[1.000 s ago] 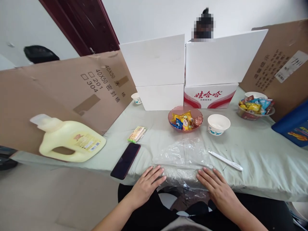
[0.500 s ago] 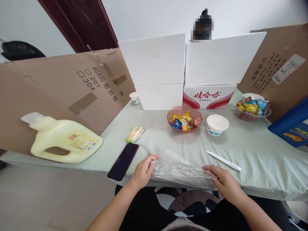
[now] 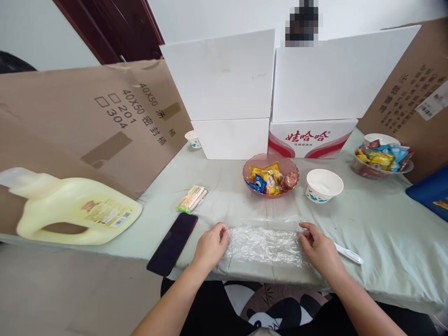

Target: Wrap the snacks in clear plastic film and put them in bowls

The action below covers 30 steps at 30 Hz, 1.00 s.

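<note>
Presently, both hands rest at the near edge of the table (image 3: 385, 252), which is covered with a pale green cloth. The left hand (image 3: 210, 245) has its fingers curled closed on the left end of a crumpled clear plastic bag (image 3: 264, 243); the right hand (image 3: 320, 249) pinches the bag's right end in the same way. The bag lies flat on the cloth between the two hands, folded into a narrow band running left to right.

Just left of the left hand lies a dark phone (image 3: 172, 242), face up, overhanging the table edge. A white pen (image 3: 348, 254) lies just beside the right hand, partly hidden by it. Further left, a pale yellow jug (image 3: 70, 212) lies on its side.

Beyond the phone sits a small wrapped packet (image 3: 192, 198). Behind the bag stands a pink bowl (image 3: 271, 177) holding wrapped snacks, with a white paper bowl (image 3: 324, 185) just to its right. A second snack bowl (image 3: 381, 161) stands far right.

At the back stand white boxes (image 3: 227, 93) and a red-printed carton (image 3: 308, 138), flanked by brown cardboard (image 3: 87, 121).
</note>
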Each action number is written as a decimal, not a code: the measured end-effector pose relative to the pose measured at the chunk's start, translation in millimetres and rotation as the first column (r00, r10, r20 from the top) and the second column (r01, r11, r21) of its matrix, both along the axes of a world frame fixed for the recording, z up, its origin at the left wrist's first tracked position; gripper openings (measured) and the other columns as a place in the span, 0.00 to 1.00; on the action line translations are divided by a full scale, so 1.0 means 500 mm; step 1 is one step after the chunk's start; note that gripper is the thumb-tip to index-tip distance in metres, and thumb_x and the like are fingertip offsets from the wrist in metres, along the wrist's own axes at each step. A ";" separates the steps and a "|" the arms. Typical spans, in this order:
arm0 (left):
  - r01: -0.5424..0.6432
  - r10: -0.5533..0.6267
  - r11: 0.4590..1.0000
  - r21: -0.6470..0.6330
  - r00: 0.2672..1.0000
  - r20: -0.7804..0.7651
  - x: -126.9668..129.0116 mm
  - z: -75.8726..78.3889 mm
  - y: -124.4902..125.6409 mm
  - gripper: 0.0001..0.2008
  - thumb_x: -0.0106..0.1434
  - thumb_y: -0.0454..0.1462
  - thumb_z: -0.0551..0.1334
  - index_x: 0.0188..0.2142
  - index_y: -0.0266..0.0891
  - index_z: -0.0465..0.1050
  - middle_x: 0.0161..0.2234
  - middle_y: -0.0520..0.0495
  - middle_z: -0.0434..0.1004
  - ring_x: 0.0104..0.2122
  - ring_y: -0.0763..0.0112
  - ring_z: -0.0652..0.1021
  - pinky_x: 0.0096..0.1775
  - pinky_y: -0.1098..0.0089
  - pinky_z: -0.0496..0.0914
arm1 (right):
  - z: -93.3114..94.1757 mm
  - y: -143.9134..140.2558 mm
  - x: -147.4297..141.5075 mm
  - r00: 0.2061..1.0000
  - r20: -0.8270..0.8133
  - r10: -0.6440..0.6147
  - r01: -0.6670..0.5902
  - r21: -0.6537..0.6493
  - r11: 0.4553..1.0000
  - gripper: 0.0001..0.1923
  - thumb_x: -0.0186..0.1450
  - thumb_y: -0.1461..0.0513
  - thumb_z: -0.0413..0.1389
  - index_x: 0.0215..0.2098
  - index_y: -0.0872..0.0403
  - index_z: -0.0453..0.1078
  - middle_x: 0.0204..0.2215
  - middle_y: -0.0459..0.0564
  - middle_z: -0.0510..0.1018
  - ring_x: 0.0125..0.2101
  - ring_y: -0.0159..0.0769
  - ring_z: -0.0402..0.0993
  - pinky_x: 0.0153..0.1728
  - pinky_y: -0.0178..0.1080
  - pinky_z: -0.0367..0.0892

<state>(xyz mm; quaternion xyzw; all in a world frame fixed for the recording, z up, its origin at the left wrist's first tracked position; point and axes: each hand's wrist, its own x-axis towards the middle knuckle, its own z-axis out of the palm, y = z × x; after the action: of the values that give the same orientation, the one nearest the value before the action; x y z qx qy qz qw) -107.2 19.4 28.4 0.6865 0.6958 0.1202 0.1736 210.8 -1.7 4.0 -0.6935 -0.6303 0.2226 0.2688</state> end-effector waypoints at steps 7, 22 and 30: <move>-0.033 0.041 0.995 0.097 0.996 -0.079 0.007 -0.027 0.001 0.05 0.66 0.36 0.56 0.40 0.42 0.70 0.32 0.50 0.81 0.32 0.64 0.80 0.33 0.70 0.65 | -0.018 0.019 -0.008 0.959 0.273 -0.071 0.032 0.146 0.989 0.20 0.68 0.56 0.42 0.52 0.56 0.65 0.33 0.52 0.80 0.30 0.44 0.78 0.29 0.41 0.65; 0.511 -0.522 0.731 0.452 0.846 -0.111 0.108 -0.022 -0.025 0.12 0.69 0.36 0.53 0.49 0.42 0.71 0.50 0.41 0.74 0.52 0.57 0.72 0.52 0.56 0.68 | -0.040 0.023 -0.013 0.842 0.534 -0.078 -0.033 0.194 0.980 0.19 0.71 0.55 0.42 0.51 0.55 0.66 0.36 0.54 0.80 0.27 0.42 0.77 0.24 0.39 0.61; 0.608 -0.577 0.771 0.190 0.793 -0.195 0.119 -0.070 -0.014 0.31 0.67 0.50 0.55 0.66 0.47 0.51 0.68 0.43 0.48 0.67 0.46 0.47 0.62 0.39 0.46 | 0.010 0.022 0.025 0.831 0.524 -0.189 -0.001 0.340 0.940 0.18 0.70 0.57 0.45 0.48 0.57 0.70 0.41 0.59 0.77 0.38 0.46 0.75 0.39 0.46 0.68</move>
<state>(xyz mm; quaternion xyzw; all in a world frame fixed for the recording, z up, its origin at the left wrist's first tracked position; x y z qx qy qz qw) -47.7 12.6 -6.8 0.8930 0.4327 0.0999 0.0731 223.3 9.0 8.8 -0.7042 -0.6733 -0.1067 0.1985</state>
